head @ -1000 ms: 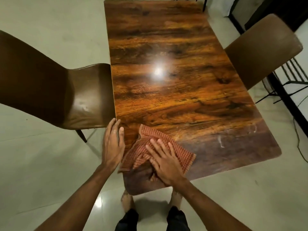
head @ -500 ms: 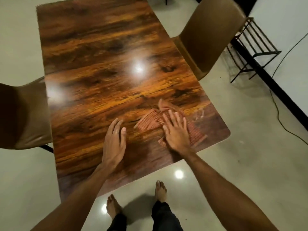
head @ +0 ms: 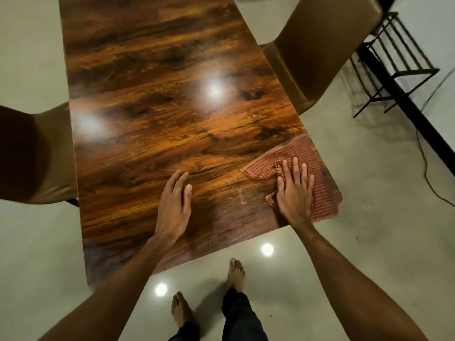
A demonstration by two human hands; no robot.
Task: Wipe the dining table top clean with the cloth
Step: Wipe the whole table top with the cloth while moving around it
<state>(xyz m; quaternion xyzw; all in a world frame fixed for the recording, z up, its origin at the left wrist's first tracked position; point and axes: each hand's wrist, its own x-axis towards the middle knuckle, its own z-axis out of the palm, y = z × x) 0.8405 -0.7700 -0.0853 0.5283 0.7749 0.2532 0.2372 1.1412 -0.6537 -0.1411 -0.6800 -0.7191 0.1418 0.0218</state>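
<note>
The glossy dark wood-grain dining table top (head: 157, 124) fills the middle of the view. A red checked cloth (head: 317, 168) lies crumpled at the table's near right corner. My right hand (head: 294, 193) presses flat on the cloth with fingers spread. Resting palm-down on the bare wood to the left of the cloth is my left hand (head: 174, 205), fingers together, holding nothing. A faint whitish smear (head: 242, 198) shows between the two hands.
A brown chair (head: 37, 153) stands against the table's left side and another brown chair (head: 320, 52) at the right side. A black metal rack (head: 394, 65) and a cable (head: 428, 168) lie on the floor at right. My bare feet (head: 236, 274) stand at the near edge.
My right hand has slid the cloth rightward from the near left corner to the near right corner. My left hand moved from the left edge toward the table's middle.
</note>
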